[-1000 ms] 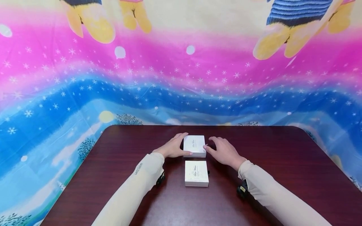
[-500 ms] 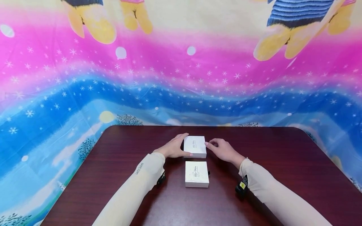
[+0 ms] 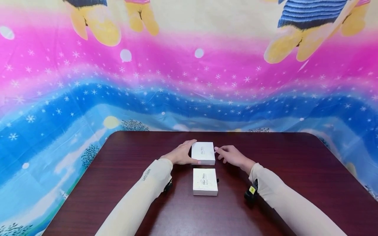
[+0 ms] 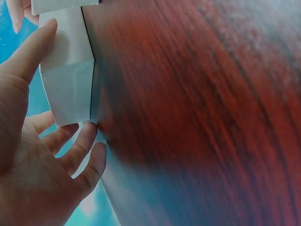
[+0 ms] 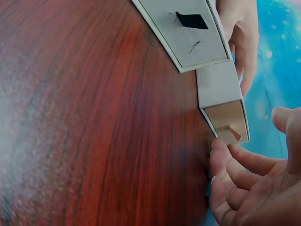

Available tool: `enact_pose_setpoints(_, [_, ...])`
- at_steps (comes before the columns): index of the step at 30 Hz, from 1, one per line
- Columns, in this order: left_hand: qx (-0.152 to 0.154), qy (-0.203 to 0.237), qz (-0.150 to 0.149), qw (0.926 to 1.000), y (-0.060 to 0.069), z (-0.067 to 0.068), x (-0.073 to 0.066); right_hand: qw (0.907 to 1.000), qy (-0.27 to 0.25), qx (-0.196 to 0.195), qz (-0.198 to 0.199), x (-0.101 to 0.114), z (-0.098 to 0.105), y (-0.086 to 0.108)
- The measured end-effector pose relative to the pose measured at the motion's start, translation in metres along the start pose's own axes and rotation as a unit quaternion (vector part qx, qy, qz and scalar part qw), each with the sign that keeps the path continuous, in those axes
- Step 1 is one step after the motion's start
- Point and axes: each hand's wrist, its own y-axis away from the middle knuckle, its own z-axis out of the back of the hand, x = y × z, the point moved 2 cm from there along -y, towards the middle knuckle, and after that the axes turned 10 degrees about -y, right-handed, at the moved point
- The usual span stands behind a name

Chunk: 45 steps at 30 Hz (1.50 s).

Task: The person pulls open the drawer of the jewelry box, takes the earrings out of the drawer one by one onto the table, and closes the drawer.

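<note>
A white box [image 3: 202, 150] with printed lettering lies flat at the back of the table. My left hand [image 3: 180, 154] grips its left end, thumb along the near side and fingers around the far side; the left wrist view shows this hand [image 4: 51, 174] around the box [image 4: 70, 89]. To the right of the box, my right hand [image 3: 234, 156] has its fingertips beside the end. In the right wrist view, a small tan tab [image 5: 234, 133] sticks out of the tan end, close to the bent fingers of this hand [image 5: 263, 188], whose thumb is apart from them.
A second white box [image 3: 204, 182] lies just nearer on the dark red table [image 3: 118, 203], its black tab [image 5: 193, 21] facing right. Behind the table hangs a colourful printed cloth [image 3: 165, 82].
The fingers of my right hand have drawn down and in beside the far box's right end, its thumb off the box's edge. My left hand keeps its grip, and both boxes stay in place.
</note>
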Motion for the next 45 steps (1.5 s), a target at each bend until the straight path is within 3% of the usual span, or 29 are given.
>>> enact_pose_setpoints(18, [-0.006, 0.019, -0.024, 0.9995, -0.009, -0.002, 0.008, 0.9992, -0.018, 0.014, -0.032, -0.010, 0.001, -0.013])
enact_pose_setpoints(45, [-0.002, 0.030, 0.000, 0.9996, -0.006, -0.006, 0.007, 0.9974, -0.035, -0.021, -0.059, -0.010, -0.003, -0.014])
